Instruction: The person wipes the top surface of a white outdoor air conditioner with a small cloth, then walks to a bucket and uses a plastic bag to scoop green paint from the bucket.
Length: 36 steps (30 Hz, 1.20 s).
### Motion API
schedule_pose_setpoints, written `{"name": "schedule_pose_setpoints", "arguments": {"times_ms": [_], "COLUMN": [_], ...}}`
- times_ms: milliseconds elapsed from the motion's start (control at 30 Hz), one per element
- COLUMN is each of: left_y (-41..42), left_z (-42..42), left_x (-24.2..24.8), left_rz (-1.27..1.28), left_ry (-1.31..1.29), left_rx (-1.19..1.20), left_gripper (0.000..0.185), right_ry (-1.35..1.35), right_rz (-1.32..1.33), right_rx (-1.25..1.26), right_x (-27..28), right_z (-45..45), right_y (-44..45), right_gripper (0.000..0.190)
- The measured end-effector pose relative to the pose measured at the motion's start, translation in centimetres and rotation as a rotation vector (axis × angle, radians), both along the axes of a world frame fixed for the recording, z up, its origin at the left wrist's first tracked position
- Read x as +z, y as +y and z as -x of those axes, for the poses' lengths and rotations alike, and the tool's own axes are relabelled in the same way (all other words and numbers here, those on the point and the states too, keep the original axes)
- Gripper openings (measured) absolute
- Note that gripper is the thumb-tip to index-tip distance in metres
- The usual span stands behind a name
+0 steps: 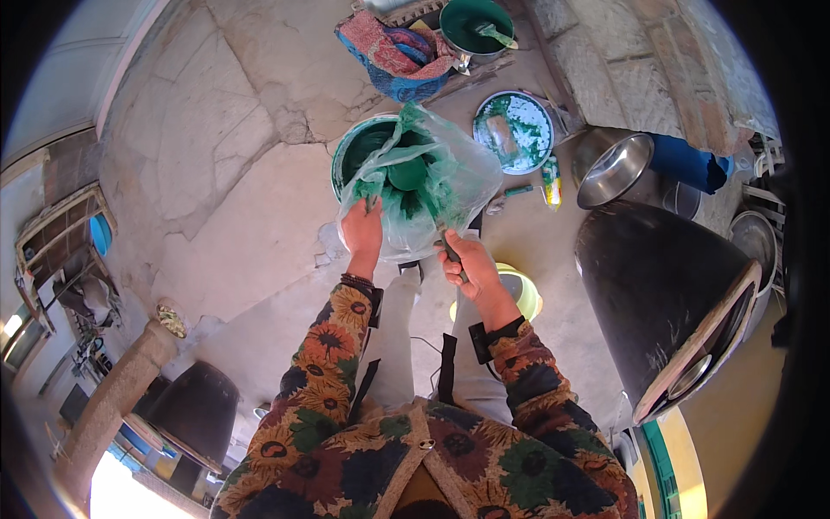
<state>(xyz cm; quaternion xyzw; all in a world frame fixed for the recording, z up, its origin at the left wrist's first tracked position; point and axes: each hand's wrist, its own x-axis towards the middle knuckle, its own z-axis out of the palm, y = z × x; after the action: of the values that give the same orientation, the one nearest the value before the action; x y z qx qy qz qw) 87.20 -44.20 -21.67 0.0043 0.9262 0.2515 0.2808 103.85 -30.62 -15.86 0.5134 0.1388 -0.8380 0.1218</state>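
Observation:
A clear plastic bag (pixel 476 159), smeared with green paint inside, hangs in front of me with its mouth open. My left hand (pixel 363 228) pinches the bag's near left edge. In my right hand (pixel 472 263) is the dark handle of a green-coated ladle (pixel 408 174), its bowl at the bag's mouth. Behind the bag, and partly hidden by it, stands a bucket (pixel 336 175) with green paint in it. Whether the ladle holds paint, I cannot tell.
A paint-smeared round lid (pixel 530 109), a small paint roller (pixel 519 191) and a yellow packet (pixel 552 185) lie on the right. Farther off are a metal pot (pixel 476 55) with a paintbrush (pixel 496 34) and a patterned cloth (pixel 395 55). A large dark jar (pixel 648 285) stands right; a yellow bucket (pixel 532 300) is nearer.

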Motion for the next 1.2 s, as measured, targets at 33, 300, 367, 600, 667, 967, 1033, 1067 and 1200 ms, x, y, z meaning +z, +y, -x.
{"name": "schedule_pose_setpoints", "arguments": {"times_ms": [33, 300, 367, 600, 667, 967, 1033, 1067, 1200], "left_y": [-0.5, -1.3, -2.0, -3.3, -3.2, -2.6, -2.5, -2.4, -2.4], "left_z": [-1.0, -4.9, -5.1, -3.6, -3.3, -1.4, -1.0, -0.8, -0.3], "left_x": [0.6, 4.8, 5.8, 5.8, 5.3, 4.9, 4.7, 4.5, 4.6], "left_rz": [-0.033, -0.495, -0.503, -0.464, -0.455, -0.159, -0.021, 0.065, 0.242], "left_ry": [-0.041, -0.32, -0.372, -0.35, -0.351, -0.263, -0.044, 0.143, 0.36], "left_rx": [0.044, 0.48, 0.507, 0.461, 0.428, 0.156, -0.067, -0.185, -0.393], "left_gripper": [0.03, 0.031, 0.03, 0.032, 0.035, 0.057, 0.059, 0.058, 0.05], "right_ry": [-0.014, 0.024, 0.012, 0.043, 0.054, -0.047, -0.032, 0.0, -0.02], "right_rz": [0.016, 0.012, -0.028, 0.032, 0.065, -0.732, -1.369, -1.429, -1.491], "right_rx": [-0.016, 0.02, 0.062, -0.001, -0.027, 0.596, 0.915, 0.889, 0.925], "right_x": [0.1, 1.5, 1.8, 2.0, 1.9, 0.9, 0.4, 0.1, -0.9], "right_z": [0.2, 0.7, 0.5, 0.6, 0.7, 1.2, 1.2, 1.1, 0.1], "right_y": [0.0, -1.0, -1.4, -1.8, -1.4, -2.8, -3.6, -3.9, -4.4], "right_gripper": [0.048, 0.048, 0.047, 0.047, 0.045, 0.037, 0.03, 0.028, 0.024]}}
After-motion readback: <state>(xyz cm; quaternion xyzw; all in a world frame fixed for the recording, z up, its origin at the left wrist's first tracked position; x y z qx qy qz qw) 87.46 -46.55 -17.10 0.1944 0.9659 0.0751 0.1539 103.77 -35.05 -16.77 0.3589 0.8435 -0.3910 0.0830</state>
